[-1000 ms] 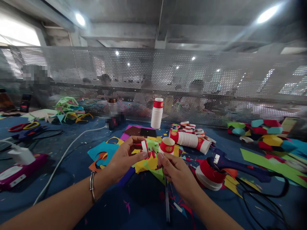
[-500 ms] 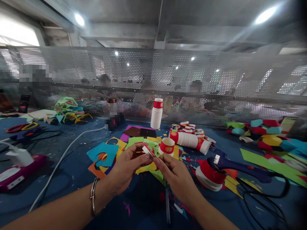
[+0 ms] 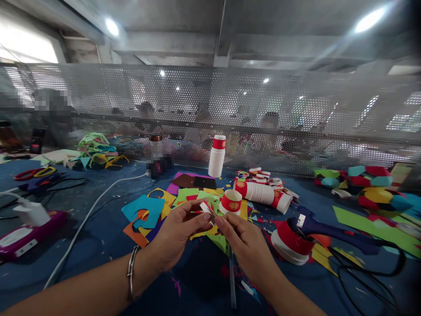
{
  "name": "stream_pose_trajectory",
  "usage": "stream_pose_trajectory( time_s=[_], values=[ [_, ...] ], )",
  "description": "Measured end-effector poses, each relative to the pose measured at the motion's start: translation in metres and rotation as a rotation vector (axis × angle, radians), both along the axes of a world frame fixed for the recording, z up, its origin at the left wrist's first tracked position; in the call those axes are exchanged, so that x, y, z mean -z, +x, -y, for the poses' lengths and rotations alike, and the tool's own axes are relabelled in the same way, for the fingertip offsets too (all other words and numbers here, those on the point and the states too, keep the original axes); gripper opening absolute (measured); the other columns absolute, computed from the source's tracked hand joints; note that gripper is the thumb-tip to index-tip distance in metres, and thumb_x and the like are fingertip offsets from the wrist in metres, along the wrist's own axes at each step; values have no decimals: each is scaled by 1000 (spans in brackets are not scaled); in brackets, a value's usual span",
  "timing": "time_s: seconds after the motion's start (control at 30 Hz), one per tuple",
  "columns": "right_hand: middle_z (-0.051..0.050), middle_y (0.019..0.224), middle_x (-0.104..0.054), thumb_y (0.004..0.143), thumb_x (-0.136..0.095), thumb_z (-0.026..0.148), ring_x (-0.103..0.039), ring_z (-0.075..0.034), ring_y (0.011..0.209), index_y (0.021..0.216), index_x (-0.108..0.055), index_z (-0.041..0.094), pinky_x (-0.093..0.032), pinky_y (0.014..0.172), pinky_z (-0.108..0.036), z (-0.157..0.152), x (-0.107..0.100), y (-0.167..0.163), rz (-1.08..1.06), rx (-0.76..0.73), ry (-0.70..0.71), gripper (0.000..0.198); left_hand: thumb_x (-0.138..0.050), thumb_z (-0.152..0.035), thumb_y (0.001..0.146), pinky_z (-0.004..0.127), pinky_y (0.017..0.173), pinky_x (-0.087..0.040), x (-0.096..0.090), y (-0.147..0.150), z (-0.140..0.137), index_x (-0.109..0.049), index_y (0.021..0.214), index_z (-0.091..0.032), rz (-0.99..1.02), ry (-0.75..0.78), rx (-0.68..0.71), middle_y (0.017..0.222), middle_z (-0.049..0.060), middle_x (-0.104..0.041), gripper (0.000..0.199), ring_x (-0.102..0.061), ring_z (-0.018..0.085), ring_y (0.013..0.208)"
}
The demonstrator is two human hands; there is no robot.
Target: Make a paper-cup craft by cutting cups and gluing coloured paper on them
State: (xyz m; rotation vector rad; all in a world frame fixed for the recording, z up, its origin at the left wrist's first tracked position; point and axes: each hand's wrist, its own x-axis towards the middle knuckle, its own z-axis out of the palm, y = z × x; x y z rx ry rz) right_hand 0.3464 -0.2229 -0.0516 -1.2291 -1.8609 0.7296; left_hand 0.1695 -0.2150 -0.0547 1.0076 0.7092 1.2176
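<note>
In front of me my left hand (image 3: 179, 235) pinches a small white-and-red paper piece (image 3: 207, 210) between thumb and fingers. My right hand (image 3: 241, 241) meets it there, thumb and forefinger closed on the same piece's near end. Just beyond the fingers a red-and-white paper cup (image 3: 230, 202) stands upright on scraps of coloured paper (image 3: 189, 195). Below my right hand a long translucent stick (image 3: 233, 281) points towards me; I cannot tell whether the hand touches it. Cut blue paper (image 3: 149, 210) lies left of my left hand.
A stack of cups (image 3: 217, 158) stands behind; another stack (image 3: 258, 192) lies on its side. At right a blue glue gun (image 3: 335, 232) rests on a red-and-white cup (image 3: 289, 243), its black cable coiled. Scissors (image 3: 36, 173) and a power strip (image 3: 36, 237) are left. A perforated screen (image 3: 184, 101) closes the back.
The view has shifted slightly, so everything sits a little further right. Both hands keep their pinch on the paper piece, with only a small change in its tilt.
</note>
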Motion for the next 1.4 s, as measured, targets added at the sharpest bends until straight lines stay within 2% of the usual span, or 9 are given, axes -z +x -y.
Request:
stream_pose_trajectory(
  time_s=[0.2, 0.47, 0.7, 0.87, 1.0, 1.13, 1.4],
  values=[
    [4, 63, -36, 98, -40, 64, -35, -14, 60, 67, -38, 22, -23, 57, -30, -1, 0, -1, 16, 14, 0, 52, -83, -33, 78, 39, 99, -50, 0, 1, 0, -66, 117, -17, -37, -9, -33, 113, 9, -70, 46, -64, 21, 103],
    [3, 65, -39, 98, -39, 63, -36, -14, 62, 68, -39, 22, -25, 59, -30, -1, 2, -1, 24, 19, 3, 51, -85, -32, 75, 39, 99, -50, 2, 3, 2, -69, 109, -18, 9, -25, -44, 108, 7, -69, 41, -65, 20, 99],
    [3, 64, -38, 98, -41, 62, -35, -14, 61, 67, -39, 22, -24, 58, -30, -2, 2, -1, 17, 25, 8, 51, -82, -31, 79, 40, 98, -51, 7, 3, 2, -69, 108, -19, 46, 19, -16, 112, 7, -68, 34, -63, 22, 106],
    [4, 64, -35, 98, -41, 63, -33, -14, 61, 68, -38, 22, -24, 57, -30, -2, 1, 1, -11, 14, -24, 51, -82, -31, 78, 40, 98, -51, 6, 5, 2, -69, 105, -19, 50, 14, -22, 108, 6, -67, 32, -63, 22, 104],
    [4, 64, -36, 98, -40, 64, -33, -14, 60, 68, -38, 22, -24, 57, -30, -2, 0, 0, 3, 19, -20, 52, -83, -33, 78, 40, 99, -50, 4, 4, 1, -66, 115, -18, 4, 25, -40, 113, 9, -69, 43, -64, 22, 104],
    [3, 64, -37, 98, -39, 65, -34, -14, 61, 68, -39, 22, -24, 57, -30, -1, 0, 0, 12, 19, -19, 52, -83, -35, 78, 40, 98, -49, 8, 3, -3, -63, 124, -18, -48, 88, -87, 109, 10, -72, 53, -67, 22, 100],
    [3, 62, -36, 98, -40, 64, -34, -14, 60, 67, -37, 22, -23, 57, -30, -3, 1, 0, 32, 22, -1, 52, -82, -34, 78, 38, 95, -50, 12, 6, -4, -65, 123, -21, -53, 129, -82, 108, 8, -73, 51, -65, 21, 100]
  ],
)
